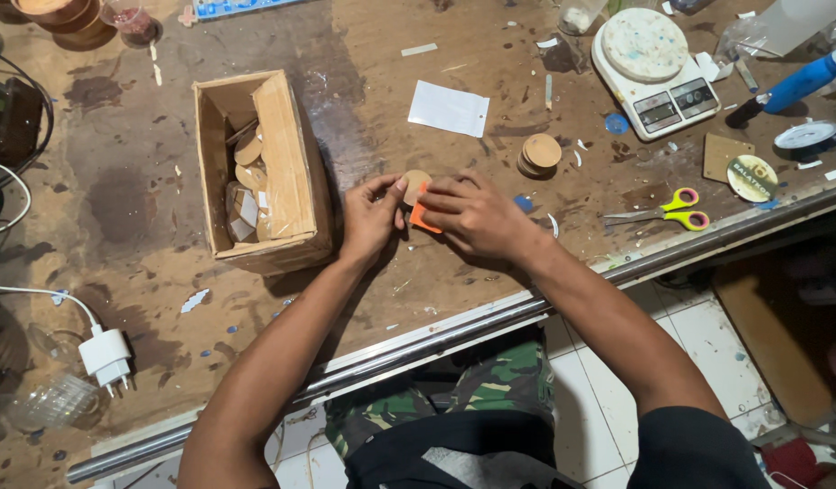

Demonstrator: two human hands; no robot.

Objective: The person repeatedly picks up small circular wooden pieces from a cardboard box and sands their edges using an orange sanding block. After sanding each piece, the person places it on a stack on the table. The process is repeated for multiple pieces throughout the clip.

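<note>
Between your two grips, a round wooden disc (415, 184) is pinched at its edge by your left hand (371, 217). Your right hand (472, 213) closes on an orange piece (422, 217) just beneath it. Left of both grips sits a cardboard box (296, 172); right, a disc stack (538, 155) on the worktop (146, 208).

We see a stained wooden bench (146, 208) bearing a cardboard box (296, 172), scale (658, 91), scissors (667, 213), disc stack (538, 154), white pouch (449, 108) and charger (105, 356).
</note>
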